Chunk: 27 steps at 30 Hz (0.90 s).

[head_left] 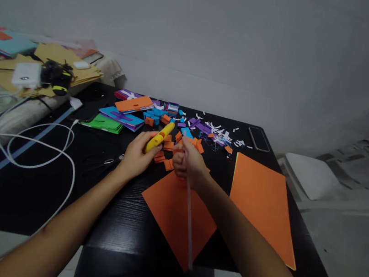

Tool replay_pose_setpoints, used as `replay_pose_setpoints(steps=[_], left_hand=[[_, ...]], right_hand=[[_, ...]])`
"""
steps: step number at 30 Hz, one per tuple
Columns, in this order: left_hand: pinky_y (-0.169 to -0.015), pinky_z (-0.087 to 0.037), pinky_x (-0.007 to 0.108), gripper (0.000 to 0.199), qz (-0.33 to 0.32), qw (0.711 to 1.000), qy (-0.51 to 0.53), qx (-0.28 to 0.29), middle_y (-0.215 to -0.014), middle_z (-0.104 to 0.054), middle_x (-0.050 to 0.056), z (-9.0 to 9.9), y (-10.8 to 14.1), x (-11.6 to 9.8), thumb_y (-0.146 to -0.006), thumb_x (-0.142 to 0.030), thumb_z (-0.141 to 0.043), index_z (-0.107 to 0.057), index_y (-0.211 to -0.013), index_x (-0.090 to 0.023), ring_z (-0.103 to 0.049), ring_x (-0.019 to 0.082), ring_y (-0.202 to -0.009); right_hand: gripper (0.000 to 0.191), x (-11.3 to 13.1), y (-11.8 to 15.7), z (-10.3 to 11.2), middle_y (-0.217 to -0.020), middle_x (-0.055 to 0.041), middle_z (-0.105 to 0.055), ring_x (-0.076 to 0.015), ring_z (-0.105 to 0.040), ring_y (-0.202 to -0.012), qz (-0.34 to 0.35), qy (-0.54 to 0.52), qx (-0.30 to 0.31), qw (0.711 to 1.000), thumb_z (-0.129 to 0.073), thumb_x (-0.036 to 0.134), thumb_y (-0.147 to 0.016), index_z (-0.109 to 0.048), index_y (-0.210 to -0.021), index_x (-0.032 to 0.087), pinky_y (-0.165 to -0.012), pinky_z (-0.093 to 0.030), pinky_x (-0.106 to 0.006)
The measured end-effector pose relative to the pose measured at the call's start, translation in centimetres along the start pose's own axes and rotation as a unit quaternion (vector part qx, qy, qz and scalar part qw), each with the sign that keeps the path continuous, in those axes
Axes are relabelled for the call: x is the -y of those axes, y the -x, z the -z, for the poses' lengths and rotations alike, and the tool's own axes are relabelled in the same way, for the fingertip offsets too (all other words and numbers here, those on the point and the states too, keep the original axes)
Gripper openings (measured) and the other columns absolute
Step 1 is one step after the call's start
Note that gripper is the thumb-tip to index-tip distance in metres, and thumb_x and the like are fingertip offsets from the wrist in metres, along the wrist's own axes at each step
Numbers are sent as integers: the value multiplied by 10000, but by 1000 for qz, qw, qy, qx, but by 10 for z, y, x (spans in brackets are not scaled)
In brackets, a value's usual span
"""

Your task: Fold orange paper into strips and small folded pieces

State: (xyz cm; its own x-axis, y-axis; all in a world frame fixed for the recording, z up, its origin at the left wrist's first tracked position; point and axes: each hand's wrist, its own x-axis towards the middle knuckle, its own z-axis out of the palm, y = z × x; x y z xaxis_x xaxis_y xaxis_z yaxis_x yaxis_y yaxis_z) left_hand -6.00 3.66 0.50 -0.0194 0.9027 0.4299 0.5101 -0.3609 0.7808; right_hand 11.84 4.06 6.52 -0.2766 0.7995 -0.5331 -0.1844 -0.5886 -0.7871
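Head camera view: two bare hands meet over a black table (pixel 115 230), the left hand (pixel 138 152) wrapped around a slim yellow tool (pixel 159 138), the right hand (pixel 191 160) with its fingers curled and apparently pinching the upper end of a pale strip (pixel 189 213). Everything seems to turn on how that strip lies over the orange square sheet (pixel 175 213), which sits below and toward the person from both hands, the right being the nearer. From the right hand, the strip runs lengthwise toward the person, leaning slightly rightward, and its loose end shows near the sheet's closest corner, by the table's front edge (whether it touches the paper or hangs above it, one cannot tell). The sheet is turned like a diamond, one corner pointing at the person, so the strip crosses it corner-ward rather than squarely along a side. The yellow tool, to the left of the right hand and apart from it, slants away from the person and rightward, its far end over small orange pieces (pixel 168 146) scattered beyond the hands. To the right of the square, a larger orange sheet (pixel 263 192) lies flat; farther back, a phone (pixel 259 139) rests near the table's right edge.
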Motion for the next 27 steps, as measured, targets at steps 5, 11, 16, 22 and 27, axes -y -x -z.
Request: replay_pose_setpoints(steps=[5,11,16,22,27], left_hand=[[-897,-512,391,449,8,997,-80,-18,-1111,-678,103,-1,1,5,-948,-374,-585,-659,-1345,-178,-639,273,-1035],[-898,-529,403,446,3,995,-94,-29,-1089,-669,100,-3,3,7,-940,-353,-595,-662,-1353,-198,-644,278,-1017],[-915,-531,408,454,0,995,-96,-22,-1089,-666,98,-3,3,7,-956,-365,-585,-652,-1372,-198,-642,276,-1022],[-907,-532,407,473,-2,995,-99,-32,-1082,-650,104,-3,3,6,-954,-333,-589,-640,-1396,-171,-634,271,-996],[-896,-532,401,478,-5,991,-119,-55,-1039,-607,89,-2,3,5,-944,-288,-604,-634,-1410,-187,-613,252,-939]], right_hand=[[451,-20,30,-9,-444,101,-305,-77,-142,-361,-58,-16,74,995,-301,523,-1058,-482,-766,232,-356,-114,-158],[357,-35,32,-27,-423,93,-278,-86,-144,-356,-64,-29,74,995,-323,327,-1024,-440,-701,228,-349,-115,-168],[349,-32,23,-29,-415,99,-290,-82,-150,-351,-38,-41,50,997,-337,338,-1024,-451,-713,228,-350,-128,-163],[316,-36,21,-30,-418,101,-305,-79,-167,-341,-11,-37,49,998,-361,297,-1001,-466,-712,225,-341,-147,-162],[277,-43,17,-30,-448,109,-340,-69,-194,-341,37,-32,49,998,-409,303,-986,-505,-740,220,-337,-168,-161]])
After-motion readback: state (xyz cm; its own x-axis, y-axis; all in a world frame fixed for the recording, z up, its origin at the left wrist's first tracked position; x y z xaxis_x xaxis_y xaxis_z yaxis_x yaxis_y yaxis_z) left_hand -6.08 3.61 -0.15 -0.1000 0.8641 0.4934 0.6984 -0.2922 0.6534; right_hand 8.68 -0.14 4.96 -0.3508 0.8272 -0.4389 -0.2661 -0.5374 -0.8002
